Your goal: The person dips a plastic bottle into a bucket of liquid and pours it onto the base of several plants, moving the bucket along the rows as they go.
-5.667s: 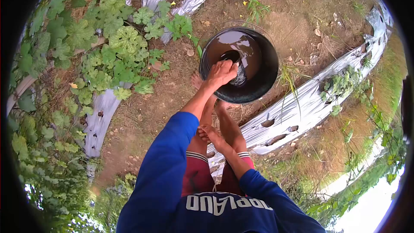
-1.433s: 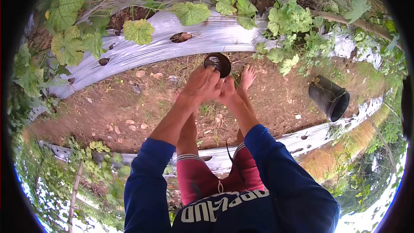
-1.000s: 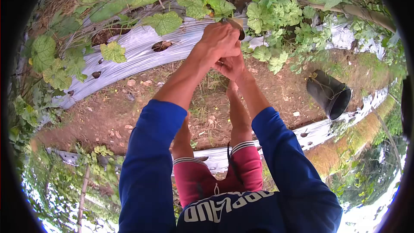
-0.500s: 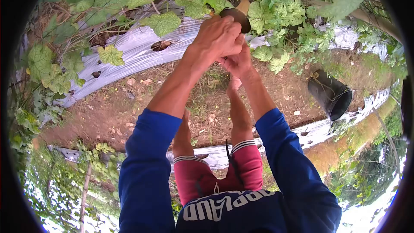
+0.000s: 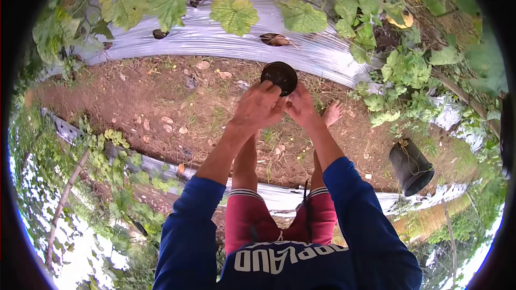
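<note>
A small dark round cup (image 5: 280, 77) is held out over the dirt path, its open side facing me. My left hand (image 5: 259, 104) is closed at its near edge, with fingertips over the rim. Close beside it, my right hand (image 5: 302, 106) has its fingers drawn together near the cup's lower right edge; what they hold, if anything, is hidden. The two hands nearly touch each other.
Silvery plastic sheeting (image 5: 215, 38) with holes runs beyond the path, with leafy vines (image 5: 234, 14) over it. A black bucket (image 5: 411, 167) lies tipped at the right. My bare foot (image 5: 333, 113) is on the dirt, and another sheeted row passes behind my legs.
Both hands and the cup have come down and back from the vines to over the path. The cup has turned to show its open side. The view has shifted.
</note>
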Demonstrator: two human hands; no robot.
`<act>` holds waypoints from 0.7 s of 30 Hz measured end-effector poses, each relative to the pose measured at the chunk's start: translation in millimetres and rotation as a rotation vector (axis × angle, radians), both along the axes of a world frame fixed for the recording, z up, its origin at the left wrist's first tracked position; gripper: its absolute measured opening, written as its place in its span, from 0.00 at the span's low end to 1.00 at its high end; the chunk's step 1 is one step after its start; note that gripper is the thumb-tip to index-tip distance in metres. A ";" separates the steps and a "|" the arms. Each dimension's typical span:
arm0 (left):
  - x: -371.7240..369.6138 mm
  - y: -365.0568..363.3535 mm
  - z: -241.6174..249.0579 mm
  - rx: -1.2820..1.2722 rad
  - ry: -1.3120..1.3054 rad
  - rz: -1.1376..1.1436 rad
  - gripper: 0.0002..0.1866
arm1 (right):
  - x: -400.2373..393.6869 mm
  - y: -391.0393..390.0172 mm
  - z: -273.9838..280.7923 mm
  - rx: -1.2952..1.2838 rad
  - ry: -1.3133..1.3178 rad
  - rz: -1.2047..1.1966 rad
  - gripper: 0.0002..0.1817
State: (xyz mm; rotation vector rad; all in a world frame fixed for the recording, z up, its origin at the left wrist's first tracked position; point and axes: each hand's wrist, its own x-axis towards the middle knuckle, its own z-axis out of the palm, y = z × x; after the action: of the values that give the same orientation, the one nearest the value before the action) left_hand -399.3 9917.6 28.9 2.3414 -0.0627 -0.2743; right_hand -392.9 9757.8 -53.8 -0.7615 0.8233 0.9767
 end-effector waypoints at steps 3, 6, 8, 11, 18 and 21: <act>-23.0 49.7 -10.0 0.009 0.046 0.076 0.08 | -17.7 50.4 -11.1 0.005 0.183 0.175 0.23; -24.8 91.8 -17.8 0.057 0.182 0.104 0.08 | -25.8 97.9 -13.4 -0.003 0.145 0.238 0.29; -12.4 112.7 -18.4 0.101 0.142 0.073 0.08 | -24.0 118.5 -19.6 0.042 0.174 0.300 0.36; 18.7 140.7 -23.1 0.210 0.077 -0.080 0.11 | -11.1 143.9 -23.1 0.058 0.227 0.287 0.40; 89.5 172.7 -28.9 0.257 0.221 -0.094 0.18 | 32.4 179.4 -18.0 0.084 0.154 0.198 0.40; 94.0 181.3 -20.4 0.262 0.197 -0.115 0.17 | 34.9 185.9 -21.8 0.074 0.029 0.200 0.38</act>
State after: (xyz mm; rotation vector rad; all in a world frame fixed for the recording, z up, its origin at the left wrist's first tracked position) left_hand -305.3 10098.9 8.4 2.5605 -0.0684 -0.5997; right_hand -358.1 9943.8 -75.7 -0.7779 0.7417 1.1923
